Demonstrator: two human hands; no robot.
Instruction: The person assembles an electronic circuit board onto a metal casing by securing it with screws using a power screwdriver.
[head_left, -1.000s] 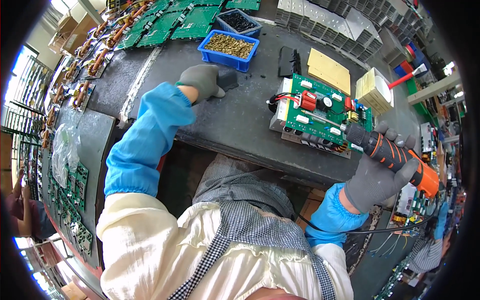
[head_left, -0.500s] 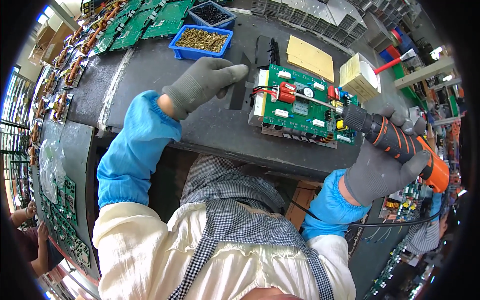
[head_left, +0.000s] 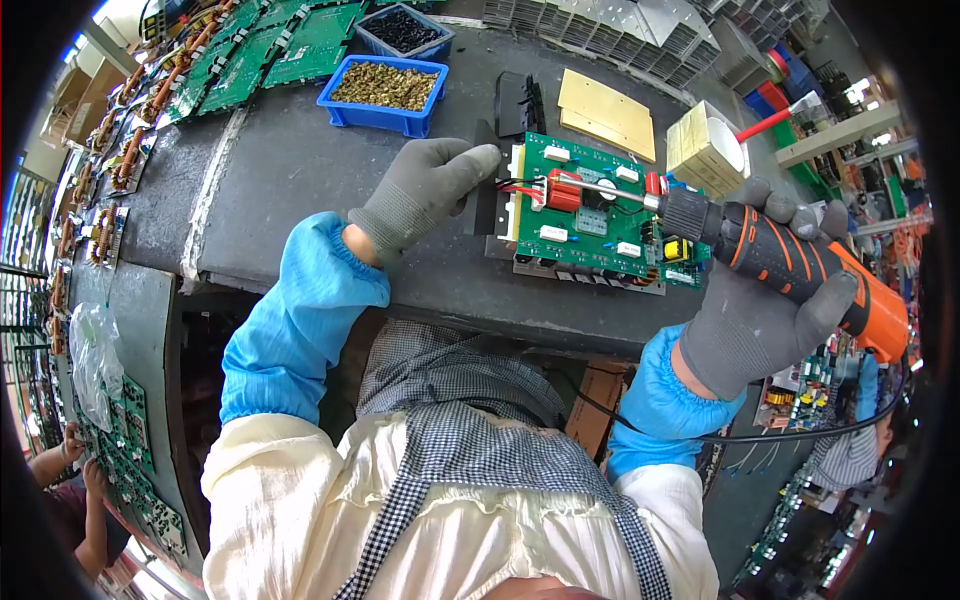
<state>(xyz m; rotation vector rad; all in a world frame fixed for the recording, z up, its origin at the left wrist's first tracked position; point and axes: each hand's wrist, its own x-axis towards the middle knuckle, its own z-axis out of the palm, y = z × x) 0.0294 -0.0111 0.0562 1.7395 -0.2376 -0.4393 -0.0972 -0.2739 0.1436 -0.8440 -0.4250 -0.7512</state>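
My right hand (head_left: 755,325), in a grey glove, is wrapped round an orange and black electric screwdriver (head_left: 785,255). Its long metal bit points left, above a green circuit board (head_left: 590,232) that carries red and white components. The board sits on a metal base on the dark bench. My left hand (head_left: 430,185), gloved too, has its fingers curled together at the board's left edge, against a dark plate (head_left: 482,218). What those fingers pinch, if anything, is hidden. Red and black wires (head_left: 520,187) run from the board close to the left fingertips.
Behind my left hand stands a blue tray (head_left: 380,122) of brass-coloured small parts, with a bin (head_left: 402,35) of black parts beyond. Yellowish sheets (head_left: 606,112) and a pale block-shaped container (head_left: 705,150) lie past the board. A black cable (head_left: 800,437) crosses my right forearm. Another person's hands (head_left: 82,465) show far left.
My left hand has moved right, up to the board's left edge and the dark plate. The screwdriver stays over the board in my right hand, its bit slightly more level.
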